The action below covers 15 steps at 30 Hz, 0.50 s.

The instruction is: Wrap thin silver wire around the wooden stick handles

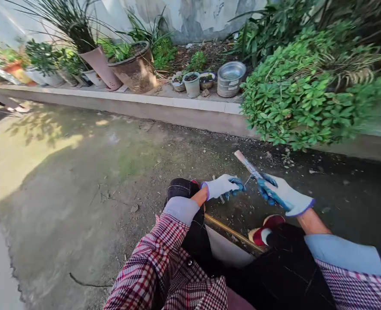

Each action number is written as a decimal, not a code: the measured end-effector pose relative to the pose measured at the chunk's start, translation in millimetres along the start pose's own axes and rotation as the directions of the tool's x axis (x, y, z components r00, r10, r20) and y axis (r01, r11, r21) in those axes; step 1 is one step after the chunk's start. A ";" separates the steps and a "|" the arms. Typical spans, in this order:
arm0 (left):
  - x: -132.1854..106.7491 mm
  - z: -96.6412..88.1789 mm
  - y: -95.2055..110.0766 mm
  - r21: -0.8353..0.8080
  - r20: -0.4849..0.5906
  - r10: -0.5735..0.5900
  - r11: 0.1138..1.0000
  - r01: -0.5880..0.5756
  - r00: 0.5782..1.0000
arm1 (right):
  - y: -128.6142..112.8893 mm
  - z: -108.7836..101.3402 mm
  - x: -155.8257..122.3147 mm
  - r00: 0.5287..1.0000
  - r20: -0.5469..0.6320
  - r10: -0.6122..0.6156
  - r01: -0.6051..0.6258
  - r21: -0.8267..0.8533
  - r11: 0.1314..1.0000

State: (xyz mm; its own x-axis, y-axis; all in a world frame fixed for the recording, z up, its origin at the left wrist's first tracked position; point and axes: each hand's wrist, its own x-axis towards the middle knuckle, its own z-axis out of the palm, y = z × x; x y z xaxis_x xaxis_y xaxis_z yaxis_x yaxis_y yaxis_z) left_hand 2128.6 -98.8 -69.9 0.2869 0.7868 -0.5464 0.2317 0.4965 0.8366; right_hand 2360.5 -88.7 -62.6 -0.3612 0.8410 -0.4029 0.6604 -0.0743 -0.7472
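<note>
Both my hands wear white gloves with blue palms. My right hand [282, 194] is closed around a thin pale stick-like tool [249, 165] that points up and to the left. My left hand [222, 186] is pinched close beside the lower part of that tool, fingers together on something small I cannot make out. Both hands hover over my knees, in dark trousers, above the dirty concrete ground [96, 181]. Plaid sleeves cover my arms.
A raised concrete kerb [177, 107] runs across the back, carrying potted plants, a large brown pot [135, 69], a small white pot [192, 84] and a metal basin [230, 78]. A leafy bush [306, 94] overhangs at right. A red shoe [267, 228] shows below.
</note>
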 end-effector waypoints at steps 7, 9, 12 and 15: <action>19.6 -0.4 -8.9 0.092 -0.017 0.050 0.995 -0.048 0.999 | 37.6 5.8 21.5 0.998 -0.041 0.055 -0.067 -0.421 0.905; 21.3 -2.8 -13.4 0.107 -0.037 0.059 0.993 -0.055 0.998 | 41.9 5.7 17.1 0.996 0.064 0.066 -0.030 -0.455 0.890; 25.5 -5.3 -19.6 0.110 -0.045 0.068 0.992 -0.063 0.997 | 43.8 0.5 8.5 0.968 0.240 0.078 0.034 -0.430 0.902; 28.4 -4.8 -20.4 0.079 -0.020 0.065 0.995 -0.063 0.998 | 38.0 -6.6 -2.4 0.908 0.417 0.047 0.062 -0.245 0.967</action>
State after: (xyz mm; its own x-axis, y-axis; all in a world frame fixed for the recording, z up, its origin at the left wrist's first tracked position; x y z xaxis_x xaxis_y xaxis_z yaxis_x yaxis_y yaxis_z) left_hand 2127.6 -84.8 -102.3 0.2830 0.8243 -0.4904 0.2860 0.4155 0.8635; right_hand 2390.8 -90.0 -86.5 -0.5711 0.5367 -0.6211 0.7779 0.1122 -0.6183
